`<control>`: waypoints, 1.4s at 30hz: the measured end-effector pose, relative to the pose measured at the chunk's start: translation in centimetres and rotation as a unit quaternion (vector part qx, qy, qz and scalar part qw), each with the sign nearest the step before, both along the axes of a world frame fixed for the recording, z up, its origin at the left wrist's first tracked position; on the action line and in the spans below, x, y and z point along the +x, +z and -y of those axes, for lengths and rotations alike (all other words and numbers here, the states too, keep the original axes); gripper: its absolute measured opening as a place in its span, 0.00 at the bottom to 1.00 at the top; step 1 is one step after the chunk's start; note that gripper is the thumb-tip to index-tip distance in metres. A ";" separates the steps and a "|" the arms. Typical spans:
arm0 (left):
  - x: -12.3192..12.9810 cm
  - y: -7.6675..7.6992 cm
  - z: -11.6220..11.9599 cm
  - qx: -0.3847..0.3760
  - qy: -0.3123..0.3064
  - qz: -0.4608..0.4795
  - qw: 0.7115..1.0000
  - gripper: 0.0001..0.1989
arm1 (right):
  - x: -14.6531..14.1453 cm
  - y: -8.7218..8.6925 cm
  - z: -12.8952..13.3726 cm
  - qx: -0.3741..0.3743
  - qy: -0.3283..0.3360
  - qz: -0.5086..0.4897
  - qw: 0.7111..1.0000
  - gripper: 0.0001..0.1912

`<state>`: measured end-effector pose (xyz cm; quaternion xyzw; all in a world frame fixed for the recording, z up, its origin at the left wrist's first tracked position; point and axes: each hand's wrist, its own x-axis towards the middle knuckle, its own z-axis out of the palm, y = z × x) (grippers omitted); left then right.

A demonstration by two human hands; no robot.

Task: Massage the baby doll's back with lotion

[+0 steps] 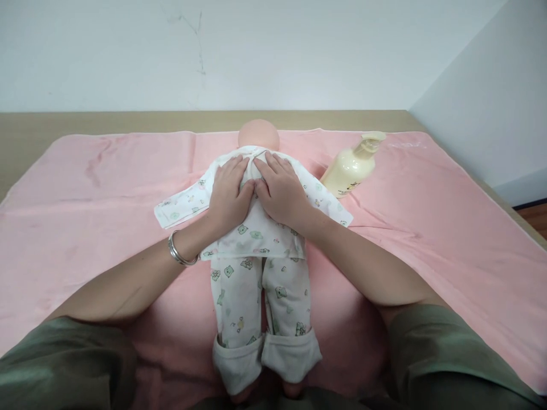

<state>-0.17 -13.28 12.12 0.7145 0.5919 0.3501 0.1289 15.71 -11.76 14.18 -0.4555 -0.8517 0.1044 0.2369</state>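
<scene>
A baby doll [258, 134] lies stretched out with its bald head away from me, face not visible. It wears a white printed top [256, 234] and matching trousers [239, 296] with thick turned-up cuffs. My left hand [231, 191] rests flat on the left side of the upper back, fingers pointing toward the head. Beside it, my right hand [282, 188] lies flat on the right side, and the two thumbs meet or nearly meet in the middle. Neither hand grips anything. The doll's hands are hidden in the sleeves; its feet are partly in view below the cuffs.
A cream pump bottle [351, 169] leans to the right, close to the doll's right-hand sleeve. Under everything spreads a pink cloth [431, 239] over a wooden tabletop [128, 121]. A white wall [299, 57] stands behind, another at the right.
</scene>
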 end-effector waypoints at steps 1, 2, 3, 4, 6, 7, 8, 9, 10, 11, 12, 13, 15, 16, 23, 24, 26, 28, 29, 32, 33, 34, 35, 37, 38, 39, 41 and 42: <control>0.0 0.0 0.0 0.000 0.000 0.001 1.000 0.27 | 0.0 0.0 0.0 0.001 -0.001 0.000 1.000 0.28; 0.0 0.0 0.0 0.000 0.000 0.001 1.000 0.27 | 0.0 0.0 0.0 0.001 -0.002 0.000 1.000 0.28; 0.0 0.0 0.1 0.000 0.000 0.002 1.000 0.27 | 0.0 0.0 0.0 0.001 -0.003 0.001 1.000 0.29; 0.0 -0.1 0.1 0.001 0.001 0.004 1.000 0.27 | 0.0 0.0 0.0 0.001 -0.003 0.002 1.000 0.29; -0.1 -0.2 0.0 0.006 0.003 0.007 1.000 0.26 | 0.0 -0.1 -0.1 -0.001 -0.001 0.000 1.000 0.28; -0.1 -0.2 0.0 0.008 0.004 0.008 1.000 0.26 | 0.0 -0.1 -0.1 -0.002 0.000 -0.003 1.000 0.28; -0.1 -0.3 0.0 0.011 0.004 0.009 1.000 0.26 | 0.0 -0.1 -0.1 -0.002 0.000 -0.006 1.000 0.28; -0.2 -0.3 0.0 0.012 0.002 0.008 1.000 0.26 | 0.0 -0.1 -0.1 -0.003 -0.001 -0.010 1.000 0.28; -0.2 -0.3 -0.1 0.012 -0.002 0.007 1.000 0.25 | 0.0 -0.2 -0.1 -0.002 -0.002 -0.012 1.000 0.28; -0.2 -0.3 -0.1 0.012 -0.005 0.005 1.000 0.25 | 0.0 -0.2 -0.1 -0.002 -0.003 -0.013 1.000 0.28; -0.2 -0.3 -0.1 0.011 -0.007 0.003 1.000 0.25 | 0.0 -0.2 -0.1 0.000 -0.004 -0.012 1.000 0.28; -0.2 -0.2 -0.1 0.010 -0.007 0.001 1.000 0.24 | 0.0 -0.2 -0.1 0.001 -0.005 -0.009 1.000 0.28; -0.2 -0.2 0.0 0.008 -0.007 -0.002 1.000 0.24 | 0.0 -0.3 -0.1 0.003 -0.007 0.000 1.000 0.28; -0.1 -0.2 0.0 0.009 -0.006 -0.003 1.000 0.24 | 0.0 -0.3 -0.1 0.003 -0.007 0.003 1.000 0.28; -0.1 -0.2 0.1 0.019 -0.003 0.002 1.000 0.24 | 0.0 -0.3 -0.1 0.005 -0.002 0.001 1.000 0.28; -0.1 -0.1 0.1 0.020 -0.005 0.003 1.000 0.24 | 0.0 -0.3 -0.1 0.005 -0.002 0.003 1.000 0.28; -0.1 0.0 0.0 0.019 -0.005 0.005 1.000 0.25 | 0.0 -0.3 0.0 0.008 -0.003 0.007 1.000 0.28; 0.0 0.2 0.1 0.012 0.001 0.003 1.000 0.25 | 0.0 -0.3 0.0 0.012 -0.004 0.008 1.000 0.29; 0.2 0.2 0.2 0.005 0.005 0.002 1.000 0.25 | 0.0 -0.3 -0.1 0.013 -0.004 0.009 1.000 0.29; 1.0 0.4 0.9 -0.010 0.028 0.006 1.000 0.27 | 0.2 -0.2 -0.7 0.006 0.010 0.014 1.000 0.30; 1.3 0.4 1.3 -0.009 0.031 0.008 0.999 0.28 | 0.3 -0.1 -1.0 -0.003 0.023 0.019 1.000 0.31; 1.6 0.4 1.7 -0.006 0.031 0.010 0.999 0.28 | 0.4 0.0 -1.3 -0.013 0.037 0.022 0.999 0.32; 1.8 0.4 2.1 -0.001 0.027 0.011 1.000 0.28 | 0.5 0.1 -1.6 -0.024 0.047 0.024 0.998 0.32; 2.2 0.5 2.7 0.002 0.010 0.017 1.000 0.28 | 0.6 0.2 -2.0 -0.041 0.051 0.022 0.998 0.33; 2.2 0.6 2.9 -0.001 0.004 0.022 1.000 0.28 | 0.7 0.3 -2.0 -0.044 0.043 0.020 0.998 0.34; 2.2 0.6 2.9 -0.005 0.000 0.029 1.000 0.28 | 0.7 0.3 -2.0 -0.046 0.033 0.020 0.998 0.34; 2.0 0.8 2.8 -0.011 -0.005 0.042 0.999 0.28 | 0.6 0.5 -1.5 -0.044 0.019 0.026 0.999 0.34; 1.8 0.9 2.7 -0.012 -0.006 0.046 0.999 0.28 | 0.6 0.6 -1.1 -0.041 0.018 0.031 0.999 0.33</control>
